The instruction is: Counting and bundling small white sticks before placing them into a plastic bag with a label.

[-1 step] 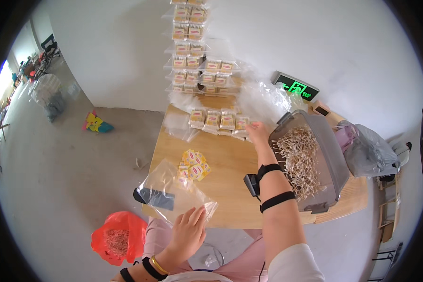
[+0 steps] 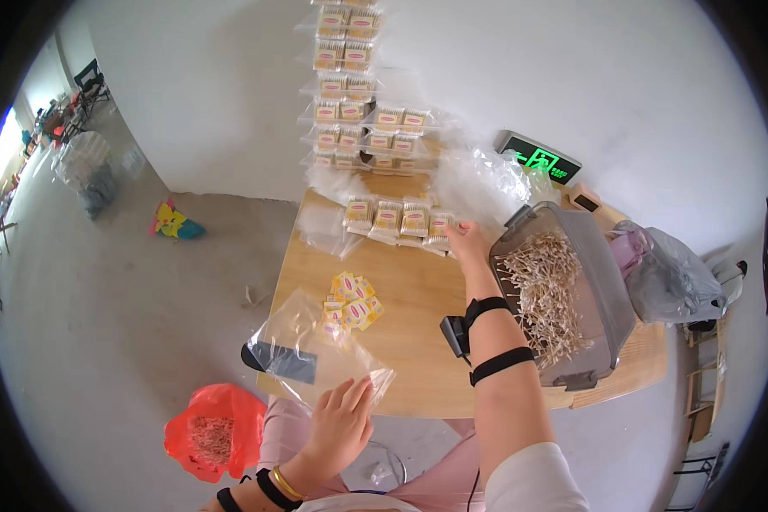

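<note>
My left hand lies at the table's front edge, fingers stretched over the corner of a clear plastic bag. Its thumb is hidden. My right hand reaches to the far side of the table. There its fingers are closed on the side of the rightmost pack of cotton swabs, the end of a row of packs. Yellow and white paper cards lie in a loose pile beyond the bag. Right of my forearm, a grey plastic bin holds many loose cotton swabs.
Bagged swab packs stand stacked against the wall. Clear bags are heaped behind the bin. A dark flat object lies under the clear bag. On the floor at left sits a red bag with swabs. The wooden table spans the middle.
</note>
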